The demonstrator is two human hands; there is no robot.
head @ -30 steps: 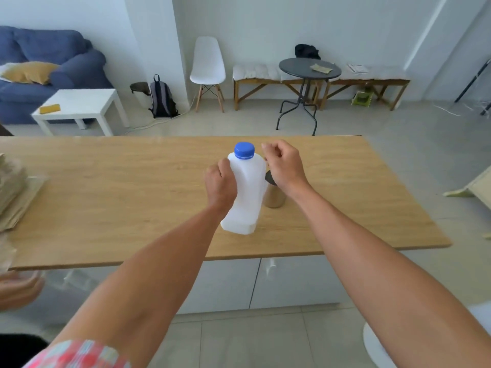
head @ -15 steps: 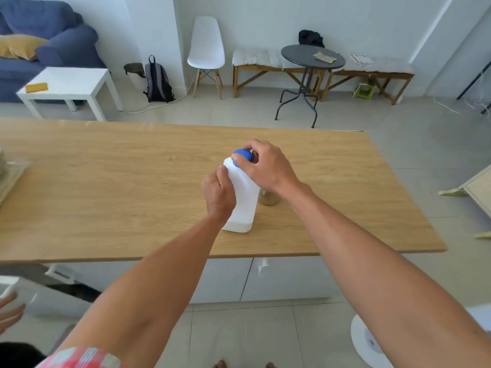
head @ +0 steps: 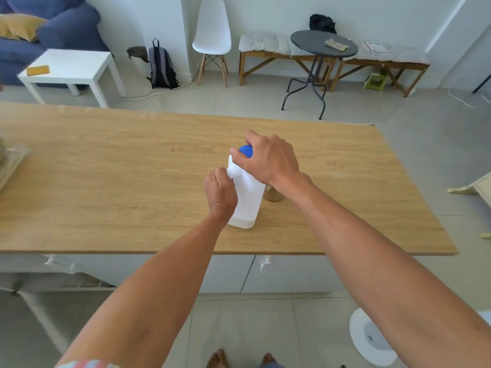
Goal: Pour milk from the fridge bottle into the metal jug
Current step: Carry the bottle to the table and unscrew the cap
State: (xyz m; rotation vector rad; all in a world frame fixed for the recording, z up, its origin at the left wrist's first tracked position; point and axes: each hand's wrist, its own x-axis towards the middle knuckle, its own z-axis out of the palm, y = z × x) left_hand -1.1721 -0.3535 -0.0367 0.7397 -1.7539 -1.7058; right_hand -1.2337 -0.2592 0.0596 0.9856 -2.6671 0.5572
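Note:
A white plastic milk bottle [head: 245, 200] stands upright on the wooden counter [head: 132, 181], near its front edge. My left hand [head: 220, 191] grips the bottle's left side, at its handle. Over the top, my right hand [head: 267, 158] closes its fingers around the blue cap [head: 246, 150]. The metal jug [head: 273, 195] stands just right of the bottle, mostly hidden behind it and my right wrist.
A stack of flat things lies at the counter's left edge [head: 10, 166]. Beyond the counter are a white side table [head: 71, 67], a backpack [head: 160, 65], a white chair [head: 211, 30] and a round dark table [head: 322, 47]. A white stool [head: 369, 338] stands by my feet.
My right hand has come down from beside the bottle onto the blue cap and closed around it. The left hand has kept its hold on the bottle. The camera has tilted downward.

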